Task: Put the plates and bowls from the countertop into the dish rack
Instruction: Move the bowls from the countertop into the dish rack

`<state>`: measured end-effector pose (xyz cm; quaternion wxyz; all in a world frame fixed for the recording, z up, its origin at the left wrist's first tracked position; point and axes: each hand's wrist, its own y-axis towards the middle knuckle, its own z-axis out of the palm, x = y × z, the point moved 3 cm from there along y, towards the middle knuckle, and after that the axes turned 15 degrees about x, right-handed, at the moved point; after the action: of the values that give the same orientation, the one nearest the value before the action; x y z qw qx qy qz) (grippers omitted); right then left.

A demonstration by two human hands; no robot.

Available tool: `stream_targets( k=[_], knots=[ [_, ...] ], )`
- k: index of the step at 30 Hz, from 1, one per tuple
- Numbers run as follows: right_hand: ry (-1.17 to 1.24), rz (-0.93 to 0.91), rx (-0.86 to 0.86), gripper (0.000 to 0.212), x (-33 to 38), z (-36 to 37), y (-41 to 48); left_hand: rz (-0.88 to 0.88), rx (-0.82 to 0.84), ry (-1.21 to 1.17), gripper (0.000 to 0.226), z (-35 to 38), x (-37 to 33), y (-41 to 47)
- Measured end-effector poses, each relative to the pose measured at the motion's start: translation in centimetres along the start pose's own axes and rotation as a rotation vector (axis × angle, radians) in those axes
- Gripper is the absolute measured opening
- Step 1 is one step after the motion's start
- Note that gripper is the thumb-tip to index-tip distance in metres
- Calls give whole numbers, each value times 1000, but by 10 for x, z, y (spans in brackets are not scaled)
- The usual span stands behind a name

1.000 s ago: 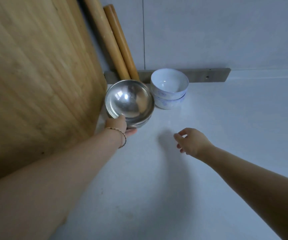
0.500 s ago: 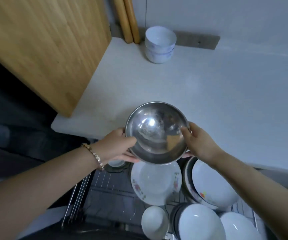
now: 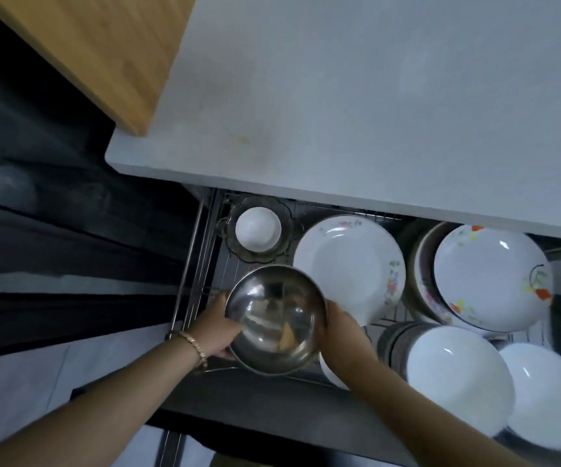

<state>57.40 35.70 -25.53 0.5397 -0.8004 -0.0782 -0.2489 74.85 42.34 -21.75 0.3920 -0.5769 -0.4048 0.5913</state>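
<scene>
Starting at the left, a wooden cutting board (image 3: pixel 97 45) sits at the end of the countertop (image 3: pixel 373 112), and the dish rack (image 3: pixel 201 264) stands pulled out below the counter's front edge. The left hand (image 3: pixel 216 326), a bracelet (image 3: pixel 193 343) on its wrist, grips the left wall of a steel bowl (image 3: pixel 274 318), its fingers curled under it. The bowl sits level, mouth up, over the rack's left front part. Whether it touches the wires cannot be told, so I judge this one as nearly placed and not yet let go. The right hand (image 3: pixel 343 332) clamps the bowl's right side, thumb at the rim and the other fingers hidden beneath.

Much already stands in the rack: a small white bowl (image 3: pixel 258 230) inside a glass dish behind the steel one, a floral plate (image 3: pixel 350 264) just beside it, then a plate stack (image 3: pixel 491 278), and large white bowls (image 3: pixel 457 375) at the right front. The countertop's far part lies out of frame, so what still waits there cannot be told.
</scene>
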Motion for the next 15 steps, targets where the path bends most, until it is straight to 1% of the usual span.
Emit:
stream_targets(
  k=[3, 6, 7, 10, 11, 15],
  knots=[
    [106, 107, 70, 33, -7, 37, 40, -98, -29, 77, 26, -21, 27, 43],
    [197, 255, 81, 30, -19, 63, 67, -129, 14, 252, 23, -33, 48, 80],
    [189, 278, 83, 30, -20, 66, 70, -112, 27, 297, 26, -34, 52, 90],
    [135, 344, 60, 31, -21, 68, 75, -111, 66, 344, 51, -32, 56, 107],
    [133, 359, 50, 32, -21, 67, 74, -115, 83, 351, 57, -30, 57, 111],
    [57, 416, -6, 27, -22, 59, 76, -121, 130, 347, 65, -23, 55, 120]
  ],
)
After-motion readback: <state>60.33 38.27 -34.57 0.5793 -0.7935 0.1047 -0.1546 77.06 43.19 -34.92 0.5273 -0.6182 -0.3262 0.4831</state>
